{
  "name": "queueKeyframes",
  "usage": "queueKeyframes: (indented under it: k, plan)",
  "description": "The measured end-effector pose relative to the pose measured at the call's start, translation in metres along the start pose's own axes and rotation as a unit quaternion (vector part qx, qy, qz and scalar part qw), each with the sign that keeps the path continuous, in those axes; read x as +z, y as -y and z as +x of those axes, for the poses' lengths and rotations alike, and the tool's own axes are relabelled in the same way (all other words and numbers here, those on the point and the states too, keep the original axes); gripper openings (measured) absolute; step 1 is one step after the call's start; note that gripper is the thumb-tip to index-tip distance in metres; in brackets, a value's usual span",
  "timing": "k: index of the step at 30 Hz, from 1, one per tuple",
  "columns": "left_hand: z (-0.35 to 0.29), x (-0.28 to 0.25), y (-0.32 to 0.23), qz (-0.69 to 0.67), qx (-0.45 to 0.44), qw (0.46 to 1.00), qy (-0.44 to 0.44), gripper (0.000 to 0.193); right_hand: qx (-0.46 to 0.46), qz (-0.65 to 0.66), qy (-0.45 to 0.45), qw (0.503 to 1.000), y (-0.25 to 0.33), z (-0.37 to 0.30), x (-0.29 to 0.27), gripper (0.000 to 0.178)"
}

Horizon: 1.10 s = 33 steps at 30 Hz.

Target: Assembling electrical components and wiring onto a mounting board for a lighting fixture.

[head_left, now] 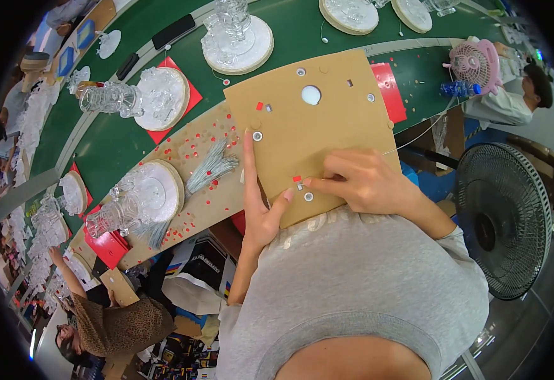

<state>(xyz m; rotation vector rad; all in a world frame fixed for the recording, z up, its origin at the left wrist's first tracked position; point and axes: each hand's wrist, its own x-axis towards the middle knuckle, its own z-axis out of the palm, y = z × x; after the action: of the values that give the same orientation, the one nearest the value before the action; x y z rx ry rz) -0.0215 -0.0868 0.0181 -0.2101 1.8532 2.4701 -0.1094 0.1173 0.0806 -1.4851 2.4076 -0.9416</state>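
Note:
A square tan board [327, 126] lies tilted in front of me, its near edge against my grey shirt. It has a round hole, several small round silvery discs and small slots. Small red pieces sit beside two slots, one red piece [297, 178] near my fingers. My left hand [261, 212] holds the board's left edge, index finger stretched along it and thumb on its face. My right hand [365, 180] rests on the board with fingers curled, the index fingertip at the lower slot [299, 187]. Whatever its fingers hold, if anything, is hidden.
Round white bases with clear plastic parts [161, 98] stand on the green table [289, 38]. Grey cord bundles [213, 164] and red scraps lie on cardboard left. A pink fan [475, 63] stands far right, a black fan [501, 218] nearer. Co-workers sit left and right.

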Motion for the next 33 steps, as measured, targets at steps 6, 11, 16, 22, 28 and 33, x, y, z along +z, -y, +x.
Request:
queueKeyframes:
  k: [6, 11, 16, 22, 28, 33]
  plan:
    - [0.002, 0.004, -0.003, -0.029, 0.008, 1.000, 0.008, 0.105, -0.039, -0.069, 0.058, 0.995, 0.000, -0.003, -0.008, 0.045]
    - [0.006, 0.008, -0.003, -0.038, 0.009, 0.999, 0.009, 0.106, -0.065, -0.091, 0.057, 0.992, -0.004, -0.002, -0.014, 0.045]
    - [0.008, 0.013, -0.005, -0.057, 0.001, 0.998, 0.015, 0.107, -0.089, -0.126, 0.090, 0.984, -0.006, -0.003, -0.015, 0.045]
    - [0.010, 0.014, -0.005, -0.012, 0.016, 1.000, 0.023, 0.109, -0.115, -0.157, 0.126, 0.973, -0.001, -0.002, -0.017, 0.045]
    - [0.007, 0.012, 0.000, -0.005, 0.012, 1.000, 0.018, 0.110, -0.121, -0.100, 0.073, 0.985, -0.011, -0.003, -0.014, 0.040]
    - [0.005, 0.012, -0.002, 0.002, -0.005, 1.000, 0.020, 0.111, -0.150, -0.092, 0.037, 0.984, -0.021, -0.006, -0.011, 0.030]
